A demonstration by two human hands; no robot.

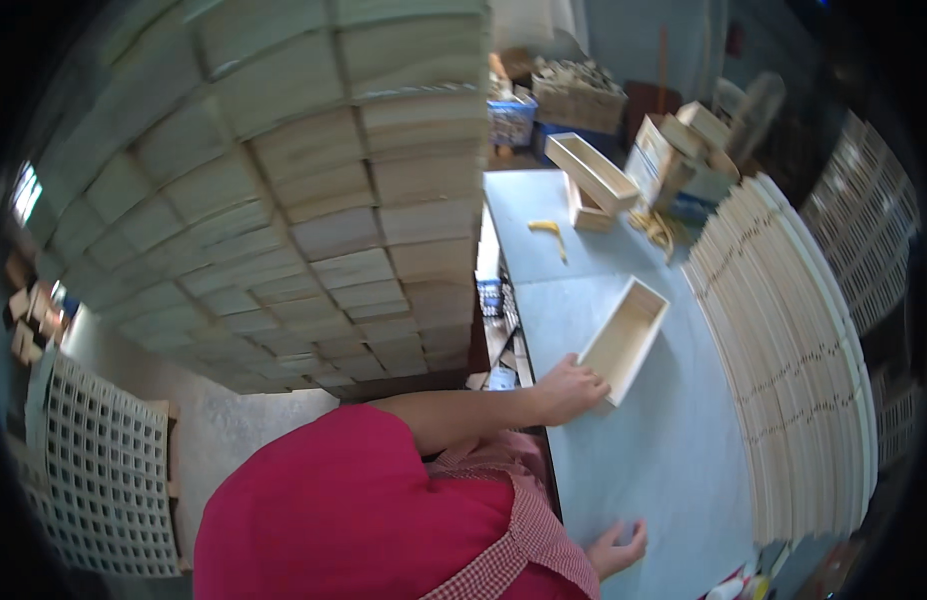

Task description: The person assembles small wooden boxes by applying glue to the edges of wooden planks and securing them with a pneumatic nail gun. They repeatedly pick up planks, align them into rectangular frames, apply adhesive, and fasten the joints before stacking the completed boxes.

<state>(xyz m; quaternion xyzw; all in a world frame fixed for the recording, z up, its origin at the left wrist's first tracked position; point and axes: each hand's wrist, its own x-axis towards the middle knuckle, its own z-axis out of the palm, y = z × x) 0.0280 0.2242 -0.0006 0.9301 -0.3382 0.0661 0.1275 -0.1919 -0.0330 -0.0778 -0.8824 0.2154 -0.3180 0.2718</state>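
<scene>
My left hand (pixel 572 390) grips the near end of a long, narrow, open-topped wooden box (pixel 632 342). The box is pale, lies slantwise on the bluish worktable (pixel 664 470), and its inside shows no contents. My right hand (pixel 618 550) is over the table near its front edge, apart from the box. Its fingers are loosely bent and spread from the thumb, with nothing visible in them.
Further up the table, one wooden box (pixel 594 172) leans on another (pixel 587 212), near a yellow-handled tool (pixel 548 228). Thin wooden panels (pixel 784 370) stand in rows along the right. A tall stack of wooden pieces (pixel 314 200) rises at left, beside slotted panels (pixel 109 470).
</scene>
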